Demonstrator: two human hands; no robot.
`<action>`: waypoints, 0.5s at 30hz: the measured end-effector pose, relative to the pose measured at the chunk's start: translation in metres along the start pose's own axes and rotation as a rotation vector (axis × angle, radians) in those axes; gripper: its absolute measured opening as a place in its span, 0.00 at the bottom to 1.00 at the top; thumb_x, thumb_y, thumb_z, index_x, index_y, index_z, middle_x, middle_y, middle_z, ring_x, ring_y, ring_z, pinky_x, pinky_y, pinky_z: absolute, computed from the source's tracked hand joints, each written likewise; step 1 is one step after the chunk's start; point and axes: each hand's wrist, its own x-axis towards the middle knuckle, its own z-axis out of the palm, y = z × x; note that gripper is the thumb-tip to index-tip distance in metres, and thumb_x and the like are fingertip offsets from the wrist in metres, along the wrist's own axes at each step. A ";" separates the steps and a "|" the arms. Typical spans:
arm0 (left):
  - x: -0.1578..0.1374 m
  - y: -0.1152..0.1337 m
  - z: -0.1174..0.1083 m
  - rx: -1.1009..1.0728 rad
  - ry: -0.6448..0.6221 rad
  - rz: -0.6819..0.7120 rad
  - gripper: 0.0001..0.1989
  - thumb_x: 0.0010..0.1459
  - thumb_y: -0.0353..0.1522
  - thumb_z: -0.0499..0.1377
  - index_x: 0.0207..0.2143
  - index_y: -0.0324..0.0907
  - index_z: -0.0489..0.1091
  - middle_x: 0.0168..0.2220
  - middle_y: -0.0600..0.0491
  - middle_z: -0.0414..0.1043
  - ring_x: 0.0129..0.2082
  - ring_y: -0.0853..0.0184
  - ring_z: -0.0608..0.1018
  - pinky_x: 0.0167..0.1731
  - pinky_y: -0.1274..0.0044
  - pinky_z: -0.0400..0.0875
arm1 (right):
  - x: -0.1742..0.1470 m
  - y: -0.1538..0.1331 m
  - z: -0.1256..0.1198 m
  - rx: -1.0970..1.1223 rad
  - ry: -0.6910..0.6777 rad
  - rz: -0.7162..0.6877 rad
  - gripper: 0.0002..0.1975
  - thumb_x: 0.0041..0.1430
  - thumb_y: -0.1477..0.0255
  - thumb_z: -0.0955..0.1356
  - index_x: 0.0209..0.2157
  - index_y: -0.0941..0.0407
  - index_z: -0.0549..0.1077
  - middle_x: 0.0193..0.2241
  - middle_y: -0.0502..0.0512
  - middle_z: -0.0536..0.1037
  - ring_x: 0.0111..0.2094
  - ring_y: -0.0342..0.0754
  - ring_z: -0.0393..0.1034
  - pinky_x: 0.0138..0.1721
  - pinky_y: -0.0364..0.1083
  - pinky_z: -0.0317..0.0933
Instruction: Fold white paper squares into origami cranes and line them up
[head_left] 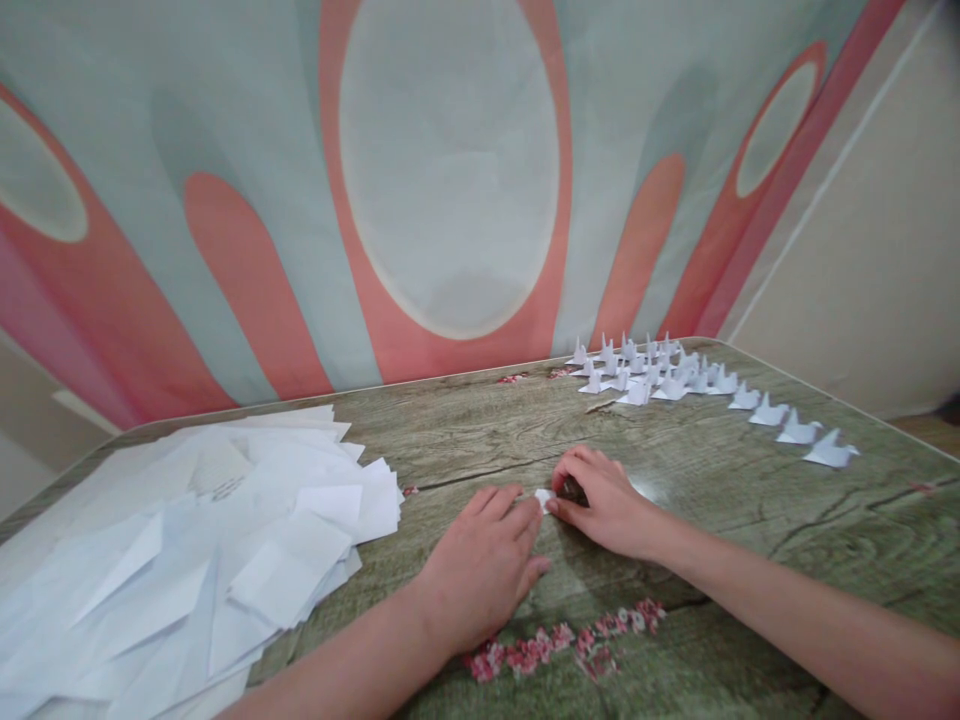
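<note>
A small piece of folded white paper (544,500) lies on the wood-patterned table between my two hands. My left hand (484,560) rests palm down, its fingers stretched out flat, with the fingertips at the paper's left side and partly covering it. On the other side, the thumb and index finger of my right hand (604,502) pinch the paper's right edge. Only a little of the paper shows, so its folded shape is hard to make out.
Loose white paper sheets (180,560) are heaped across the table's left side. Several folded paper cranes (637,390) stand in rows at the back right, trailing down to one crane (830,450) nearer the right edge. A patterned backdrop (450,170) rises behind the table (720,560).
</note>
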 end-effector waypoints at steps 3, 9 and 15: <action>0.000 -0.001 -0.003 -0.011 0.001 -0.009 0.20 0.61 0.40 0.46 0.51 0.38 0.63 0.51 0.50 0.66 0.54 0.59 0.61 0.53 0.68 0.51 | 0.002 0.000 -0.001 0.010 -0.028 0.012 0.06 0.51 0.66 0.67 0.30 0.54 0.68 0.33 0.51 0.68 0.37 0.48 0.62 0.37 0.48 0.51; 0.000 -0.003 -0.009 -0.040 -0.031 -0.013 0.19 0.62 0.39 0.46 0.50 0.40 0.63 0.50 0.51 0.66 0.55 0.58 0.60 0.54 0.67 0.51 | 0.006 0.003 -0.004 0.035 -0.047 0.016 0.04 0.50 0.69 0.68 0.29 0.54 0.69 0.32 0.51 0.69 0.37 0.48 0.62 0.37 0.46 0.51; 0.000 -0.002 -0.008 -0.050 -0.018 -0.035 0.20 0.61 0.40 0.48 0.52 0.40 0.61 0.50 0.49 0.64 0.55 0.59 0.59 0.54 0.67 0.51 | 0.009 0.005 -0.003 0.085 -0.034 -0.006 0.08 0.53 0.65 0.66 0.27 0.55 0.69 0.30 0.50 0.69 0.34 0.46 0.63 0.35 0.45 0.52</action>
